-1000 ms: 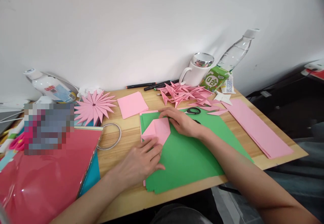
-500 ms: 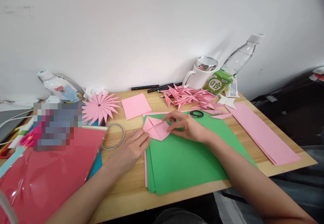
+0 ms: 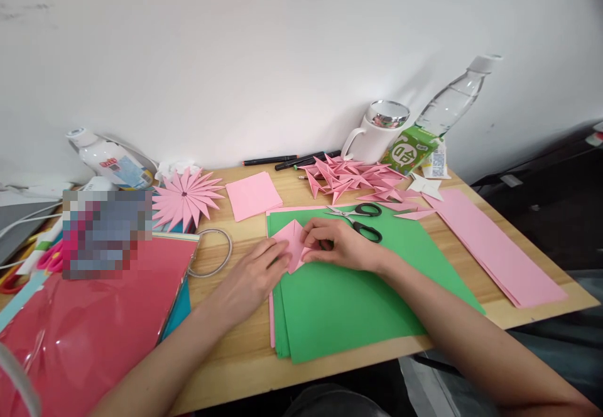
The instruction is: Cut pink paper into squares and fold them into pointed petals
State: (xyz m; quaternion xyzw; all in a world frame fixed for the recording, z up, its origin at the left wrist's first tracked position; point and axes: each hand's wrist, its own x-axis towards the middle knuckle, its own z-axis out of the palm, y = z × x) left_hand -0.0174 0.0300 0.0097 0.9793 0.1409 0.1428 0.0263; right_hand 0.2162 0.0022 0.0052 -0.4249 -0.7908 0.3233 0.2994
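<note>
A small folded piece of pink paper [image 3: 294,242] lies at the upper left of the green sheets [image 3: 358,304], with a crease running down from its top corner. My left hand [image 3: 257,276] grips its left edge, the fingers laid over the paper and the thumb underneath or hidden. My right hand [image 3: 346,244] pinches the paper's right side between thumb and bent fingers. Just behind the right hand, black-handled scissors [image 3: 362,219] rest on the green sheets. Part of the paper is covered by my fingers.
Behind are a stack of pink squares [image 3: 253,196], a pink paper star wheel [image 3: 183,196] and a pile of pointed pink pieces [image 3: 351,178]. A white mug [image 3: 377,134], a tilted bottle [image 3: 455,100] and pink strips [image 3: 499,247] stand or lie right. A red folder [image 3: 94,335] lies left.
The pink paper has turned and looks narrower. My left fingers have moved right onto it, and my right hand has dropped a little, uncovering the scissors. The view has shifted slightly.
</note>
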